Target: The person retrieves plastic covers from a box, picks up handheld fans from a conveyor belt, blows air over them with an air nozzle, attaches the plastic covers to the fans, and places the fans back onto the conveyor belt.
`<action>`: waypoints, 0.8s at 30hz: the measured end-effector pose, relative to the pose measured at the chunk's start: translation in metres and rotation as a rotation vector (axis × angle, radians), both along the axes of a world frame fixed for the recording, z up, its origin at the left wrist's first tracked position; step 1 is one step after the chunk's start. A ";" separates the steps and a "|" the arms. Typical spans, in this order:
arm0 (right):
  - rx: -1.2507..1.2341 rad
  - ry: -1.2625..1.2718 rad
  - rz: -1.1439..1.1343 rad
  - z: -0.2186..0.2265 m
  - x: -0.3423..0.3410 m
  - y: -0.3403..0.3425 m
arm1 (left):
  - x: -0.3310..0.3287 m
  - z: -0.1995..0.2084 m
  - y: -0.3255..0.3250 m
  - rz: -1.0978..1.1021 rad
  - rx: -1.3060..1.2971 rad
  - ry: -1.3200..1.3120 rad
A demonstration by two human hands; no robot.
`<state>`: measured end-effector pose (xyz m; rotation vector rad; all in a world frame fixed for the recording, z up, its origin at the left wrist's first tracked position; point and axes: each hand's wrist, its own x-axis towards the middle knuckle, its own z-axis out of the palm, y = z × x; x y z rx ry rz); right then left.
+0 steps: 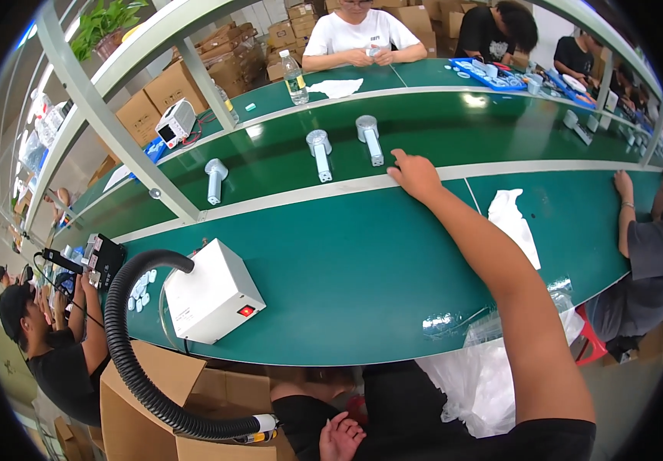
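My right hand reaches across the bench to the raised green shelf, index finger and thumb apart, nothing in it. Just left of its fingertips stands a pale grey-blue handheld device with a round head and a straight handle; a narrow gap appears to separate them. Two similar devices lie further left on that shelf, a middle one and a left one. Low down, by my lap, my left hand rests palm up with loosely bent fingers and holds nothing.
A white box with a red switch and a black corrugated hose stands at the left. A white cloth lies right of my forearm. An open carton and clear plastic bags sit below the edge. Co-workers sit around.
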<state>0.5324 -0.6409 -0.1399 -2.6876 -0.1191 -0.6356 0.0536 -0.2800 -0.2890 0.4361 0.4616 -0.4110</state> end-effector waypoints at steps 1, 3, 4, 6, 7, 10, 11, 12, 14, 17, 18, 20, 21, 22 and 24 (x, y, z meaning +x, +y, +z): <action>-0.011 0.051 -0.053 0.006 0.008 0.004 | 0.002 -0.002 0.001 0.012 -0.030 -0.013; -0.024 -0.089 -0.086 0.004 0.013 0.011 | 0.002 -0.004 0.002 0.034 -0.055 -0.033; -0.069 -0.141 -0.096 0.001 0.013 0.009 | 0.004 -0.008 0.001 0.028 -0.059 -0.027; -0.145 -0.217 -0.166 -0.004 0.014 0.007 | 0.008 -0.008 -0.001 0.031 -0.045 -0.017; -0.183 -0.210 -0.181 -0.005 0.013 0.003 | 0.009 -0.007 -0.001 0.049 -0.046 -0.022; -0.217 -0.264 -0.156 -0.008 0.018 0.018 | 0.008 -0.001 0.002 0.070 -0.017 -0.047; -0.212 -0.284 -0.148 -0.009 0.020 0.023 | 0.007 -0.002 0.005 0.075 -0.016 -0.041; -0.220 -0.300 -0.132 -0.009 0.021 0.025 | 0.006 -0.002 0.006 0.081 -0.012 -0.035; -0.258 -0.258 -0.158 -0.011 0.024 0.032 | 0.006 0.000 0.005 0.079 0.023 -0.022; -0.269 -0.276 -0.133 -0.008 0.026 0.037 | 0.006 0.001 0.006 0.051 0.040 -0.012; -0.275 -0.234 -0.149 -0.012 0.030 0.032 | 0.005 0.002 0.002 0.056 0.015 -0.037; -0.261 -0.228 -0.133 -0.011 0.027 0.010 | 0.002 -0.038 0.007 -0.023 -0.095 -0.004; -0.280 -0.245 -0.132 -0.012 0.024 0.000 | 0.004 -0.041 0.007 -0.042 -0.118 -0.025; -0.258 -0.273 -0.101 -0.013 0.022 -0.004 | 0.004 -0.041 0.007 -0.067 -0.146 -0.045; -0.223 -0.304 -0.051 -0.013 0.020 0.001 | -0.002 -0.038 0.007 -0.025 -0.154 -0.100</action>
